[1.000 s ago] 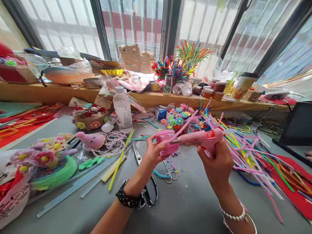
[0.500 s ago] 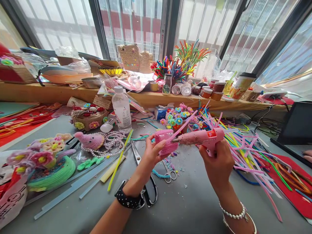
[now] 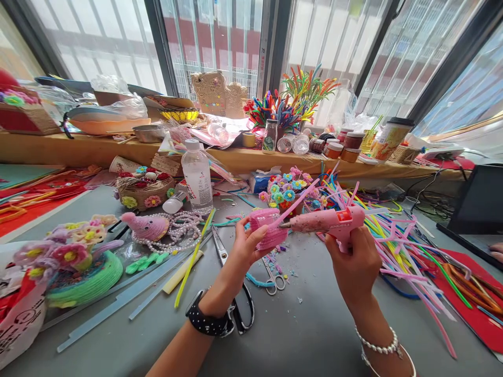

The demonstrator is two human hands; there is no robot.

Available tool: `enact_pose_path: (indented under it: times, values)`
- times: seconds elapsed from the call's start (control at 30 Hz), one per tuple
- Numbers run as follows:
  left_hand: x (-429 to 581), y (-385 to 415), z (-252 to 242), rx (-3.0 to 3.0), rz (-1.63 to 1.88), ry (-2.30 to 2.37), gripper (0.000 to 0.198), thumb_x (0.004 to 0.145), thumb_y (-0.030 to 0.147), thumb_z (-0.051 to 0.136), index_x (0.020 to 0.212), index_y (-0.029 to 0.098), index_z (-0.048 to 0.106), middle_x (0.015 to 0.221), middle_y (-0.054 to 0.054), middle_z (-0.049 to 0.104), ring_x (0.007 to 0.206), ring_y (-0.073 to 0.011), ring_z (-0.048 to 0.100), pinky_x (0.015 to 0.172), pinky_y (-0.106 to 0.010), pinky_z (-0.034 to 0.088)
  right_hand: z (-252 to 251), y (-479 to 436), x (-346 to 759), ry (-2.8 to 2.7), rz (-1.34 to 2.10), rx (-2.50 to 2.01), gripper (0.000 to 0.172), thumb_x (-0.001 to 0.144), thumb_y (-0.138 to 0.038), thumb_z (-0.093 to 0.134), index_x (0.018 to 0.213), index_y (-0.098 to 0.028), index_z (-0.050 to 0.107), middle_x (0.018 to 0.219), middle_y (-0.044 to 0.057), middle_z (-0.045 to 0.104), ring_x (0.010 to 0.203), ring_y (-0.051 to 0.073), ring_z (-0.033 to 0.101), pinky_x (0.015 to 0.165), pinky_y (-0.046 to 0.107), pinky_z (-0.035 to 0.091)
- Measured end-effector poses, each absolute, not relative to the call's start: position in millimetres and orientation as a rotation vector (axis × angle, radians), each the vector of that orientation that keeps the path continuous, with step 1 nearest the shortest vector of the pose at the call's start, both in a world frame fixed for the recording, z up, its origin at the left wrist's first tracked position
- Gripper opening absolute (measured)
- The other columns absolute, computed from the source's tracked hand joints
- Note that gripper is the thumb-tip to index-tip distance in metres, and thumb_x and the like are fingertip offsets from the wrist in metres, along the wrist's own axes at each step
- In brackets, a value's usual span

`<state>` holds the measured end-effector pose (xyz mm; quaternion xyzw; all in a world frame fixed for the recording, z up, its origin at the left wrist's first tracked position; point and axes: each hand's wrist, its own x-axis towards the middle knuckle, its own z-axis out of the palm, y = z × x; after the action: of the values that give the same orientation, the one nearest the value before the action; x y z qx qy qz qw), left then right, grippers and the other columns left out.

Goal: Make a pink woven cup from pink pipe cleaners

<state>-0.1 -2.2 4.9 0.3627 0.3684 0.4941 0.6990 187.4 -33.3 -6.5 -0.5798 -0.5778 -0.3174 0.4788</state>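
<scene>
My left hand [image 3: 245,246] is closed around a small clear container wrapped in pink pipe cleaner [image 3: 274,236], held above the table. A loose end of the pink strip sticks up to the right. In my right hand [image 3: 356,264] is a pink hot glue gun [image 3: 324,221], gripped by its handle. Its metal nozzle points left and sits at the container's side; whether it touches, I cannot tell. Under my left wrist lie large black-handled scissors [image 3: 220,246]. Small silver scissors [image 3: 276,284] rest below the container, among pipe cleaner scraps.
Glue sticks [image 3: 118,309] and a pink crocheted bird [image 3: 145,226] lie left, near a green flower pot [image 3: 88,283]. A water bottle [image 3: 196,180] stands behind. Pipe cleaners [image 3: 396,246] heap at right beside a laptop [image 3: 477,209]. At the right edge, another person's hand [image 3: 497,251] shows.
The glue gun and my right hand have shifted very slightly right. My left hand keeps its hold on the pink container, almost unmoved.
</scene>
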Motion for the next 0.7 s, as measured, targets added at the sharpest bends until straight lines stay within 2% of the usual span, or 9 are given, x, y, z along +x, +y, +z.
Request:
enact_pose_path:
  times: [0.27,0.53,0.7]
  values:
    - [-0.3,-2.6,7.3,0.792,1.110,0.837,0.055,0.069,0.033,0.064,0.114,0.022,0.034,0.119,-0.013,0.053,0.091,-0.0213,0.063,0.083,-0.039,0.050,-6.0,-35.2,188.7,-1.394,-0.770,-1.422,0.028,0.073,-0.017,0.056,0.062,-0.022,0.030,0.059,-0.005,0.034,0.051,0.010,0.035,0.048,0.022,0.028]
    - [-1.0,-2.0,7.8,0.776,1.115,0.820,0.057,0.068,0.033,0.066,0.114,0.023,0.034,0.122,-0.012,0.050,0.093,-0.0213,0.062,0.079,-0.034,0.053,-3.8,-35.4,189.1,-1.386,-0.762,-1.426,0.027,0.073,-0.017,0.053,0.061,-0.022,0.030,0.057,-0.005,0.033,0.049,0.010,0.034,0.048,0.023,0.028]
    - [-1.3,-1.7,6.9,0.763,1.118,0.814,0.058,0.067,0.031,0.066,0.115,0.024,0.035,0.117,-0.010,0.053,0.092,-0.0203,0.062,0.078,-0.035,0.052,-2.3,-36.4,188.3,-1.383,-0.746,-1.449,0.026,0.074,-0.017,0.052,0.062,-0.022,0.030,0.058,-0.005,0.034,0.051,0.011,0.036,0.050,0.024,0.029]
